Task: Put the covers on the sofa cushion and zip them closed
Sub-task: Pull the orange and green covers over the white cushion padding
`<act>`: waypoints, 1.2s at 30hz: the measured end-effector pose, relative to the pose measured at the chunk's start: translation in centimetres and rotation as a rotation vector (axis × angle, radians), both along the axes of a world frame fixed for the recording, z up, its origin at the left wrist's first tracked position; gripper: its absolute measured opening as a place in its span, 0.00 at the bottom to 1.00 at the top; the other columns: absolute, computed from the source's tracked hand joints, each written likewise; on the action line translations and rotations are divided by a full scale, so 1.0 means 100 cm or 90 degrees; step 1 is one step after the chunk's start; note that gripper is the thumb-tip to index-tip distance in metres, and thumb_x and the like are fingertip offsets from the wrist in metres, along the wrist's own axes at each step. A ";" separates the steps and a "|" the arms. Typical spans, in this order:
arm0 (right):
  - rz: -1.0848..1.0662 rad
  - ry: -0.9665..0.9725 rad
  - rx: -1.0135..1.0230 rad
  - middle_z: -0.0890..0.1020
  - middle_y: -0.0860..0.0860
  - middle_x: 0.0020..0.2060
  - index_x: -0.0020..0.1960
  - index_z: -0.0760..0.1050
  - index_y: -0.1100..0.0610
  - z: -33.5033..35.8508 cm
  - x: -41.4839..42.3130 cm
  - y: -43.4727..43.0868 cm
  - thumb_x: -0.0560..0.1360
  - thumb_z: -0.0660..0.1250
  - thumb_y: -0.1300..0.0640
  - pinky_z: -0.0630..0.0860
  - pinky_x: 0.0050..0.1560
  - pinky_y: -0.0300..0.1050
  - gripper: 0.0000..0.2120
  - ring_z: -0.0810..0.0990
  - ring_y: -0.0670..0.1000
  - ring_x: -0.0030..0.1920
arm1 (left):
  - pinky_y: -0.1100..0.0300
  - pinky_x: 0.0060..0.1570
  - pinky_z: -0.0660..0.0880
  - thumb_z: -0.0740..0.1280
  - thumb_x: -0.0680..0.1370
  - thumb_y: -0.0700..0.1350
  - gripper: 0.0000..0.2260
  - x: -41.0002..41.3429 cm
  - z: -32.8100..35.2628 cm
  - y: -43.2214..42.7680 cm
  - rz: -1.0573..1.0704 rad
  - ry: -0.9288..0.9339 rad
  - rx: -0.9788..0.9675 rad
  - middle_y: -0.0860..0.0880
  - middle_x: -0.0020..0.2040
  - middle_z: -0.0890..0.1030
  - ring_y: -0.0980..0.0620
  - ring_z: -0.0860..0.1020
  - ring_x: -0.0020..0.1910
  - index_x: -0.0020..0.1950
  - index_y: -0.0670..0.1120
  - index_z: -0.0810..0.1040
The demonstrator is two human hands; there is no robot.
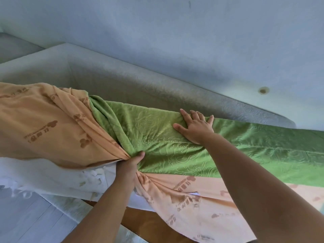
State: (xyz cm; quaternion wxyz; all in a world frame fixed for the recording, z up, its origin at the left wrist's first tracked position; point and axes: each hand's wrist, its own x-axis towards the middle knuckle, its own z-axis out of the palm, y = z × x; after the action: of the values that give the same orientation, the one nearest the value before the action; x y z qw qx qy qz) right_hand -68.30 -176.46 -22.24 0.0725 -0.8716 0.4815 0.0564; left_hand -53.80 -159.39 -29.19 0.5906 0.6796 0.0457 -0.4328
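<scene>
A long sofa cushion lies across the sofa seat, partly in a green embossed cover that spans the middle and right. An orange printed cover is bunched over the cushion's left part and trails down at the front. White cushion padding shows bare below the orange cloth at the left. My left hand is shut on a gathered fold of the orange cover where it meets the green. My right hand lies flat, fingers spread, pressing on the green cover's far edge. No zipper is visible.
The grey sofa back rises right behind the cushion, with a pale wall above. Brown wood of the sofa frame and light floor boards show below the cushion's front edge.
</scene>
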 end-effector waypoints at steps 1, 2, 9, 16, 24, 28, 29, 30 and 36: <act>0.019 -0.001 -0.003 0.50 0.51 0.76 0.75 0.40 0.41 0.000 -0.004 0.001 0.72 0.44 0.28 0.39 0.70 0.69 0.36 0.46 0.54 0.76 | 0.45 0.62 0.71 0.76 0.68 0.47 0.21 0.000 0.000 0.001 0.000 0.013 -0.016 0.45 0.57 0.80 0.40 0.77 0.58 0.58 0.41 0.77; 0.038 -0.002 -0.002 0.49 0.51 0.76 0.75 0.39 0.41 0.000 -0.007 0.002 0.71 0.45 0.27 0.39 0.70 0.69 0.37 0.46 0.54 0.76 | 0.43 0.63 0.71 0.76 0.67 0.46 0.21 0.001 -0.001 0.003 0.003 0.028 -0.036 0.44 0.57 0.80 0.39 0.77 0.58 0.57 0.41 0.78; 0.081 0.006 -0.002 0.51 0.52 0.76 0.74 0.38 0.40 0.001 -0.015 0.004 0.69 0.47 0.26 0.40 0.71 0.67 0.40 0.48 0.55 0.76 | 0.41 0.48 0.78 0.54 0.76 0.35 0.19 0.043 0.031 0.028 0.008 0.195 -0.609 0.42 0.59 0.79 0.40 0.79 0.57 0.60 0.46 0.80; 0.072 -0.013 -0.050 0.54 0.50 0.75 0.74 0.41 0.39 -0.006 -0.020 0.003 0.60 0.36 0.22 0.43 0.72 0.65 0.45 0.51 0.53 0.75 | 0.56 0.59 0.72 0.74 0.62 0.47 0.15 0.120 0.070 0.057 0.174 0.020 -0.672 0.50 0.46 0.79 0.50 0.78 0.53 0.47 0.47 0.80; 0.033 0.018 -0.054 0.55 0.49 0.75 0.74 0.40 0.39 -0.006 -0.012 0.000 0.60 0.33 0.23 0.45 0.72 0.63 0.45 0.52 0.53 0.75 | 0.57 0.46 0.71 0.60 0.78 0.40 0.08 0.143 0.029 0.079 0.098 0.090 -0.159 0.48 0.38 0.74 0.52 0.73 0.40 0.39 0.44 0.74; -0.041 0.036 -0.061 0.54 0.53 0.75 0.75 0.44 0.43 0.006 0.015 0.020 0.70 0.41 0.27 0.50 0.71 0.64 0.38 0.51 0.55 0.75 | 0.58 0.42 0.70 0.59 0.78 0.38 0.09 0.150 0.033 0.068 0.056 0.093 -0.166 0.47 0.39 0.75 0.52 0.73 0.40 0.40 0.43 0.75; -0.038 0.030 -0.062 0.52 0.54 0.76 0.75 0.45 0.43 0.008 0.035 0.030 0.72 0.43 0.30 0.50 0.71 0.65 0.35 0.49 0.55 0.76 | 0.58 0.42 0.70 0.59 0.78 0.37 0.10 0.155 0.033 0.070 0.035 0.101 -0.174 0.47 0.39 0.76 0.52 0.73 0.40 0.40 0.43 0.76; -0.018 0.026 -0.056 0.50 0.55 0.76 0.75 0.45 0.42 0.008 0.056 0.041 0.73 0.44 0.31 0.50 0.71 0.65 0.34 0.47 0.56 0.76 | 0.59 0.42 0.70 0.58 0.79 0.37 0.12 0.157 0.033 0.071 0.015 0.107 -0.185 0.48 0.38 0.77 0.53 0.74 0.40 0.38 0.43 0.78; 0.075 0.013 -0.016 0.45 0.56 0.76 0.75 0.44 0.39 0.012 0.181 0.078 0.72 0.45 0.29 0.45 0.69 0.71 0.34 0.42 0.58 0.76 | 0.70 0.29 0.72 0.53 0.79 0.33 0.29 0.170 0.026 0.069 -0.060 0.161 -0.287 0.53 0.25 0.79 0.62 0.77 0.24 0.23 0.46 0.82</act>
State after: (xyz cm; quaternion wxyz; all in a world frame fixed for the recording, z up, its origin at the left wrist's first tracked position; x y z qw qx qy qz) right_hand -50.20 -168.64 -21.02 0.0533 -0.8987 0.4306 0.0638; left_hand -36.79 -152.46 -26.60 0.6960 0.4729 -0.0100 -0.5403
